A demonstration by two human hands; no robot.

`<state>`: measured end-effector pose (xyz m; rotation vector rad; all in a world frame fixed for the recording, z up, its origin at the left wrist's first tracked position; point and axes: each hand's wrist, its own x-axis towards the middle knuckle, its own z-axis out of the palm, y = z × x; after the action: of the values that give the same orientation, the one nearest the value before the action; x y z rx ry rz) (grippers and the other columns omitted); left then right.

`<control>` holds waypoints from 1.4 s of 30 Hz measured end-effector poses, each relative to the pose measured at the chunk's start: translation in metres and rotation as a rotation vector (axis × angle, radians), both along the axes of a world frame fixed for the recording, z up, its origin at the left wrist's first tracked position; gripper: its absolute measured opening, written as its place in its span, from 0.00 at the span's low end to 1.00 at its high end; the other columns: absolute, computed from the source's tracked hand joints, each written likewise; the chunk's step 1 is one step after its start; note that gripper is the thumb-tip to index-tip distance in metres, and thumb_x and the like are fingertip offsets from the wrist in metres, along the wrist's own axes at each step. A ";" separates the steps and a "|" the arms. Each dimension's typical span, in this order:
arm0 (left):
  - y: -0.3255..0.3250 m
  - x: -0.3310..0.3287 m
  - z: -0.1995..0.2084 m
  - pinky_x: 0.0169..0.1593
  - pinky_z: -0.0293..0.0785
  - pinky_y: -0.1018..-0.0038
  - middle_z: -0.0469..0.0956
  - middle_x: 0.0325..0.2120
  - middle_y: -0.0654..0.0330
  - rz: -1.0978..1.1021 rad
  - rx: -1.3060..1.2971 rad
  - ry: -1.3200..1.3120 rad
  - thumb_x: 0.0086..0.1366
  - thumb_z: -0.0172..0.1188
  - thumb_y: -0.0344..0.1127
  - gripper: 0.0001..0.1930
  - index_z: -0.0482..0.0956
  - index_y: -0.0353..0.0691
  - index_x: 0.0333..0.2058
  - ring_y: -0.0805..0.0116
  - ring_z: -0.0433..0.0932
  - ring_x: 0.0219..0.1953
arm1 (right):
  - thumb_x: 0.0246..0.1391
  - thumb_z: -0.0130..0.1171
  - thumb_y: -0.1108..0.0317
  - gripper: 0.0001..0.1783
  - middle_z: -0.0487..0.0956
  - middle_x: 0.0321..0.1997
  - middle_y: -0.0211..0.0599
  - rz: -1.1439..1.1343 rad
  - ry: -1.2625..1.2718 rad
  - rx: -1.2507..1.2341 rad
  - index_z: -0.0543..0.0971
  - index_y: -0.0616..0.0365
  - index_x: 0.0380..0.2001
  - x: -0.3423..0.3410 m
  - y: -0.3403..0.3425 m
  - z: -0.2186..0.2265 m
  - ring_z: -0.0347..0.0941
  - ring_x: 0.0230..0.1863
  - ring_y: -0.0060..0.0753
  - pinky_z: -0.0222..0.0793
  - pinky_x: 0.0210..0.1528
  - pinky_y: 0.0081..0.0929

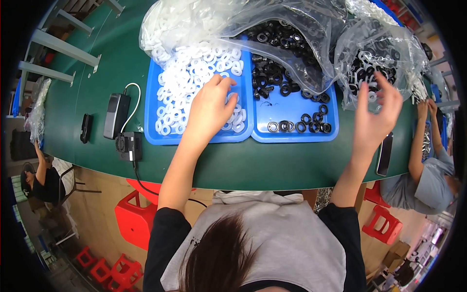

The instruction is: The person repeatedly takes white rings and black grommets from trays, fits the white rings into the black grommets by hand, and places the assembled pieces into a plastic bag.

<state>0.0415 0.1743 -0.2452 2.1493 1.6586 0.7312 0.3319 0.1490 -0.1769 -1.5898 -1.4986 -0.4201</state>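
My left hand (pixel 210 103) is over the left blue tray (pixel 152 127), among many white plastic rings (pixel 177 82). Its fingers are bent, with a gap between thumb and forefinger, and nothing shows in that gap. At the right, my right hand (pixel 375 109) is raised in front of a clear plastic bag (pixel 348 92) of mixed black and white rings. Its fingers are spread and a little blurred, and I see nothing held in them. Between the hands sits a second blue tray (pixel 292 136), with loose black flanged rings (pixel 276 78) at the back and several along its front.
Large clear bags (pixel 170 24) slump over both trays from behind. Left of them lie a grey power bank (pixel 116 114) with a white cable, a black charger (pixel 129 146) and a small black case (pixel 86 128). A phone (pixel 384 155) rests near the right edge. Co-workers (pixel 425 170) sit on both sides.
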 end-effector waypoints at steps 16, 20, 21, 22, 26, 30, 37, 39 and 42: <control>0.001 0.000 -0.011 0.46 0.74 0.64 0.76 0.38 0.49 -0.048 -0.065 0.014 0.56 0.63 0.27 0.16 0.80 0.33 0.44 0.51 0.78 0.41 | 0.47 0.56 0.83 0.12 0.77 0.39 0.42 0.494 -0.107 -0.462 0.78 0.64 0.37 -0.047 0.015 -0.100 0.74 0.42 0.47 0.72 0.45 0.39; 0.003 0.001 -0.014 0.45 0.74 0.64 0.76 0.38 0.50 -0.044 -0.069 0.017 0.56 0.63 0.27 0.13 0.80 0.33 0.42 0.51 0.78 0.40 | 0.50 0.56 0.83 0.11 0.77 0.38 0.42 0.537 -0.019 -0.435 0.79 0.63 0.38 -0.047 0.015 -0.097 0.74 0.42 0.47 0.72 0.44 0.39; 0.004 0.000 -0.015 0.44 0.74 0.64 0.76 0.38 0.50 -0.040 -0.073 0.021 0.56 0.63 0.27 0.12 0.79 0.32 0.41 0.51 0.78 0.39 | 0.50 0.56 0.83 0.11 0.77 0.38 0.42 0.536 -0.018 -0.436 0.79 0.63 0.38 -0.046 0.014 -0.095 0.74 0.42 0.47 0.72 0.44 0.39; 0.004 0.000 -0.016 0.44 0.74 0.64 0.76 0.38 0.50 -0.036 -0.077 0.025 0.56 0.63 0.27 0.11 0.78 0.32 0.39 0.51 0.78 0.39 | 0.50 0.57 0.82 0.11 0.77 0.38 0.42 0.559 0.037 -0.473 0.79 0.63 0.38 -0.045 0.013 -0.093 0.74 0.42 0.47 0.72 0.44 0.38; 0.004 0.002 -0.012 0.43 0.74 0.63 0.77 0.35 0.50 -0.028 -0.039 0.015 0.57 0.63 0.27 0.10 0.76 0.33 0.38 0.51 0.77 0.37 | 0.51 0.61 0.78 0.10 0.77 0.37 0.41 0.708 0.219 -0.689 0.79 0.63 0.38 -0.039 0.011 -0.080 0.74 0.42 0.46 0.72 0.44 0.35; 0.006 0.007 -0.002 0.39 0.74 0.68 0.80 0.33 0.51 0.004 -0.144 -0.108 0.60 0.62 0.27 0.10 0.76 0.34 0.40 0.58 0.80 0.33 | 0.50 0.64 0.77 0.10 0.75 0.34 0.37 0.779 0.163 -0.693 0.80 0.61 0.38 -0.039 0.007 -0.077 0.69 0.31 0.33 0.68 0.35 0.26; 0.009 0.007 0.003 0.44 0.78 0.74 0.83 0.37 0.55 -0.040 -0.422 -0.794 0.66 0.59 0.29 0.16 0.77 0.30 0.51 0.71 0.82 0.37 | 0.49 0.66 0.78 0.13 0.76 0.34 0.35 0.794 0.369 -0.911 0.79 0.62 0.39 -0.035 0.011 -0.073 0.75 0.34 0.28 0.70 0.36 0.24; 0.008 0.009 0.004 0.44 0.79 0.74 0.83 0.37 0.54 -0.055 -0.466 -0.901 0.66 0.59 0.29 0.16 0.76 0.28 0.51 0.69 0.82 0.37 | 0.50 0.66 0.78 0.12 0.77 0.34 0.33 0.803 0.525 -0.900 0.79 0.62 0.40 -0.034 0.013 -0.075 0.75 0.33 0.22 0.71 0.35 0.21; 0.006 0.013 0.004 0.45 0.80 0.74 0.82 0.38 0.50 -0.067 -0.543 -1.042 0.67 0.59 0.29 0.16 0.76 0.26 0.50 0.66 0.83 0.38 | 0.56 0.64 0.77 0.11 0.78 0.37 0.34 0.903 1.146 -0.927 0.78 0.67 0.43 -0.032 0.015 -0.072 0.77 0.36 0.21 0.74 0.37 0.17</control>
<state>0.0550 0.1802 -0.2414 1.0961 1.0216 0.9863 0.2999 0.1641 -0.2490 -1.1190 -1.2471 1.6091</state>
